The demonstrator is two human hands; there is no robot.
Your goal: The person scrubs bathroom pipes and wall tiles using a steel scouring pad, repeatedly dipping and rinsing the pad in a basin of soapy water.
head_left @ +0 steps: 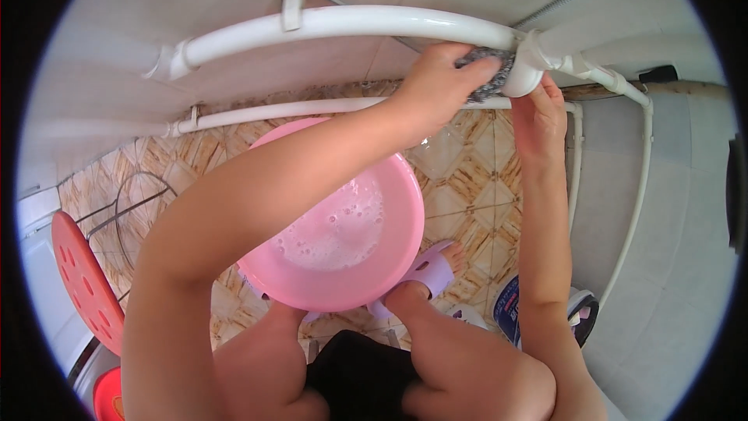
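My left hand (440,82) is closed on a grey steel-wool scrubber (489,76) and presses it against a thick white pipe (343,25) beside its joint collar (523,70). My right hand (539,113) reaches up under the same collar, its fingers resting on the pipe fitting. Below my arms, a pink basin (343,265) of soapy, foamy water stands on the patterned tile floor between my feet.
A thinner white pipe (257,113) runs lower along the wall, and another (635,203) drops down at the right. A red perforated stool seat (86,281) stands at the left by a wire stand (132,203). A lilac slipper (430,271) and a blue packet (510,308) are near my right leg.
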